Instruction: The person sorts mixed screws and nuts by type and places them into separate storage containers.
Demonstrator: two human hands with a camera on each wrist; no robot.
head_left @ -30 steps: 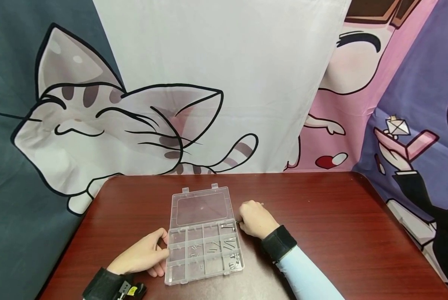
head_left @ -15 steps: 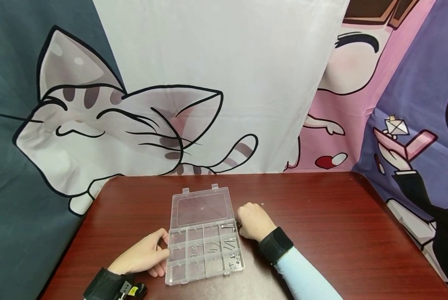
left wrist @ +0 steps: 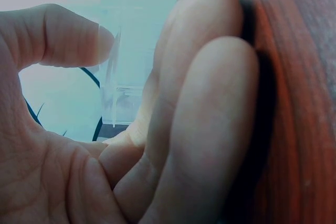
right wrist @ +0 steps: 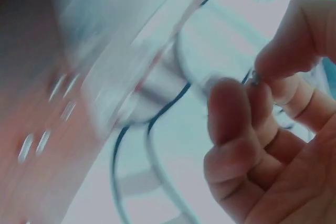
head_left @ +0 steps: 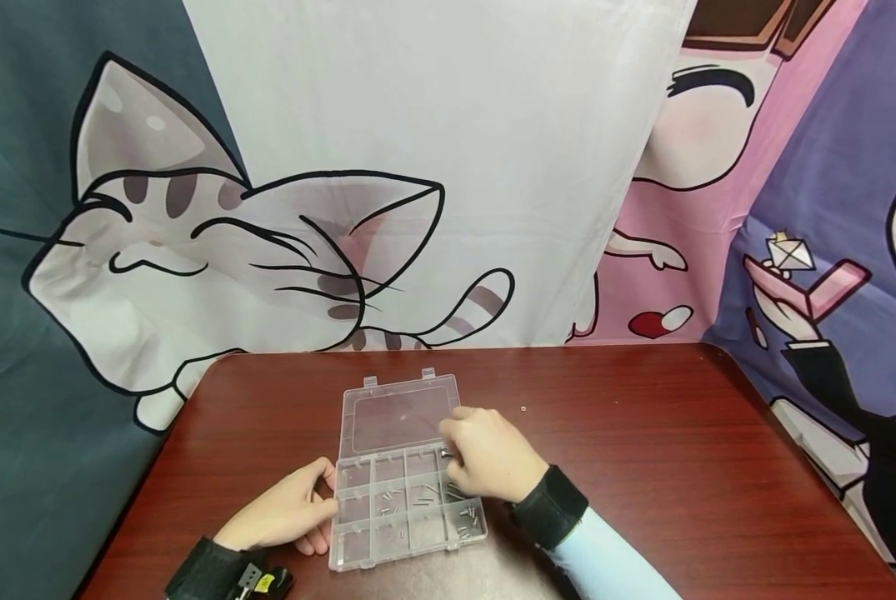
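A clear plastic compartment box (head_left: 391, 527) lies on the table with its lid (head_left: 398, 417) folded back. My left hand (head_left: 286, 510) holds the box's left edge; in the left wrist view its thumb (left wrist: 79, 38) meets the clear wall, with the fingers on the other side. Over the box's upper right compartments is my right hand (head_left: 496, 457). Its thumb and fingertips pinch a small shiny metal piece (right wrist: 254, 78), mostly covered, so its kind does not show. Small screws (head_left: 466, 523) lie in several compartments, and the hand hides part of the right column.
A tiny ring-shaped piece (head_left: 523, 408) lies on the brown table (head_left: 643, 467) right of the lid. Printed cloth (head_left: 448, 125) hangs behind the table's far edge. Several shiny metal pieces (right wrist: 43, 141) appear blurred in the right wrist view.
My right hand has moved left, from beside the box to above its right compartments. My left hand and the box have stayed in place.
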